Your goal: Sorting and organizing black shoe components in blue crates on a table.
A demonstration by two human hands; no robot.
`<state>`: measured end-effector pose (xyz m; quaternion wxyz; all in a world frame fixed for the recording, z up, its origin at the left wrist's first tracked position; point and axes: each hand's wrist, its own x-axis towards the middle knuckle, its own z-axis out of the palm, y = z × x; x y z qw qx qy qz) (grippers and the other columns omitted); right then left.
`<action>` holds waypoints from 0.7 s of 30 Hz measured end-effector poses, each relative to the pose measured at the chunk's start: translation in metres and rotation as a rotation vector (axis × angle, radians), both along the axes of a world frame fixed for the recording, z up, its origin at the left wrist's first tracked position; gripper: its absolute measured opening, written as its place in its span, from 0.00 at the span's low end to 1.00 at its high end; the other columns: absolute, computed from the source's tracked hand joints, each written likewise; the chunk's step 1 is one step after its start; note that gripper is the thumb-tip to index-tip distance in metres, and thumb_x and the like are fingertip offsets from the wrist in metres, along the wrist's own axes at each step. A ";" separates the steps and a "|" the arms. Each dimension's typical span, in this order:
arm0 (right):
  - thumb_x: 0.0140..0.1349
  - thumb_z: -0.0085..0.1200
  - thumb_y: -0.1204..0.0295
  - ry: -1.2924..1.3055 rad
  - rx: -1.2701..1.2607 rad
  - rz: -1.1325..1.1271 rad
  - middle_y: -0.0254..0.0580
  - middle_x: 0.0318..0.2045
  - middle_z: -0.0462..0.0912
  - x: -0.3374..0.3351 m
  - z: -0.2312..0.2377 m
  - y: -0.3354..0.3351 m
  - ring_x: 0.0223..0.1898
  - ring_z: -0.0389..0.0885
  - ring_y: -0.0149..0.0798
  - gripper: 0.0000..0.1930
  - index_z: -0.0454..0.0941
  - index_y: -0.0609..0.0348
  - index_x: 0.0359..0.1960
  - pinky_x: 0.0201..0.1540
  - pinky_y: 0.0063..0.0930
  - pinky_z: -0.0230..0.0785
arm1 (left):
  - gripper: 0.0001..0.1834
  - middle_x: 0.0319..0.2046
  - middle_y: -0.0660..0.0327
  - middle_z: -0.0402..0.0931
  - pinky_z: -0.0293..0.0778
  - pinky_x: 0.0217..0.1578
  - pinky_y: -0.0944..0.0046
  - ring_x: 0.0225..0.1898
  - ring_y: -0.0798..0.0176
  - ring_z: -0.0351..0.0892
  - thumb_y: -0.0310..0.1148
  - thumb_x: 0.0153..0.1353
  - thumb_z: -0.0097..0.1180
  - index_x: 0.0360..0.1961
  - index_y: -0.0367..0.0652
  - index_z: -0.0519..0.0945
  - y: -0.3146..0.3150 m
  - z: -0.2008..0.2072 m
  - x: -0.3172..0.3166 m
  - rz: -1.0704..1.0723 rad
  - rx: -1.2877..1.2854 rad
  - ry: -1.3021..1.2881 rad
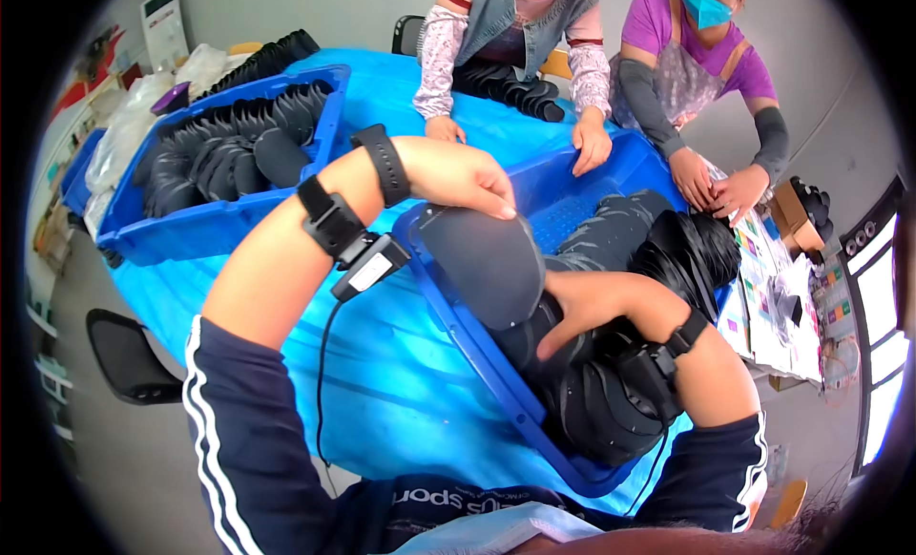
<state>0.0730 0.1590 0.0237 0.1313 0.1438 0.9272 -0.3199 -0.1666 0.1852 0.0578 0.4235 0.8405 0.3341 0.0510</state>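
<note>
- The left hand [463, 178] grasps the upper edge of a flat, dark grey pad with a rounded outline [482, 269], thumb laid on its face
- That pad is held up tilted, its broad face toward the camera, above the near left rim of a deep blue plastic bin [506, 402]
- The right hand [606, 302] is over the same bin, thumb spread well away from the fingers, the fingertips near the pad's right edge; whether it grips anything I cannot tell
- Inside the bin lie a long overlapping row of dark grey pads [611, 235], a glossy black bundle [687, 254] and, nearest the wearer, a pile of rounded black pieces [606, 412]
- The bin stands on a table covered in bright blue sheeting [386, 383]
- Farther left on the table, a second blue plastic bin [191, 232] holds curved rows of dark pads [219, 164]
- Across the table, a co-worker in a denim vest [496, 30] has one hand at the near bin's far rim
- Beside that person, a co-worker in a purple top [658, 25] has both hands close together near the glossy bundle
</note>
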 end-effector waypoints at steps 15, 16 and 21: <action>0.58 0.51 0.73 1.260 -0.893 -0.682 0.43 0.42 0.72 0.049 0.017 -0.021 0.44 0.74 0.34 0.14 0.62 0.61 0.42 0.48 0.31 0.69 | 0.29 0.49 0.61 0.68 0.68 0.45 0.61 0.46 0.67 0.70 0.55 0.58 0.43 0.53 0.46 0.63 -0.001 -0.030 0.045 0.137 -0.310 -1.032; 0.58 0.51 0.73 1.317 -0.892 -0.677 0.43 0.43 0.72 0.056 0.017 -0.020 0.45 0.74 0.35 0.14 0.62 0.61 0.42 0.48 0.32 0.69 | 0.27 0.49 0.63 0.67 0.67 0.46 0.60 0.51 0.64 0.67 0.47 0.59 0.48 0.56 0.47 0.59 -0.002 -0.036 0.053 0.072 -0.391 -1.023; 0.58 0.52 0.71 1.150 -0.610 -0.817 0.44 0.45 0.71 0.082 0.023 -0.015 0.47 0.71 0.35 0.18 0.61 0.63 0.47 0.49 0.30 0.66 | 0.29 0.46 0.59 0.68 0.68 0.47 0.59 0.48 0.63 0.69 0.25 0.51 0.58 0.53 0.42 0.58 -0.018 -0.041 0.094 0.120 -0.402 -1.112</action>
